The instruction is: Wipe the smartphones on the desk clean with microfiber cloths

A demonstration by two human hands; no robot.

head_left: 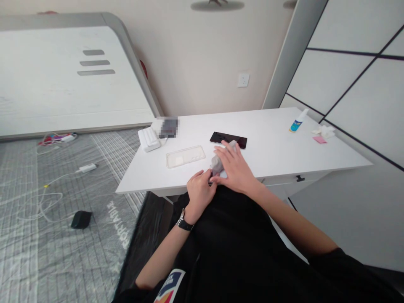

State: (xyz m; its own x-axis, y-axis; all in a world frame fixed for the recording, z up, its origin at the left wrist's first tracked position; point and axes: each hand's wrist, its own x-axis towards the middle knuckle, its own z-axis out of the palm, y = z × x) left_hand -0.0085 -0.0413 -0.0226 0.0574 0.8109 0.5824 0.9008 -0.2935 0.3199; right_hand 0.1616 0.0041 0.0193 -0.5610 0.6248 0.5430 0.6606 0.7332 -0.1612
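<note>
At the table's front edge, my left hand [201,189] is closed, with its thumb and fingers around a small dark thing that is mostly hidden. My right hand [235,168] lies over a crumpled grey cloth [216,165], holding it against that dark thing, the fingers bent over it and the thumb near my left fingers. Just beyond the right fingertips a phone [229,139] with a dark screen lies flat. To the left of the cloth is a clear phone case [186,156], also flat on the white table [268,126].
A white charger-like block [149,139] and a blurred dark item [169,127] sit at the table's left end. On the right stand a small spray bottle [297,121] and a pink slip [320,139] beside white crumpled tissue [327,131]. Cables [59,195] lie on the bed.
</note>
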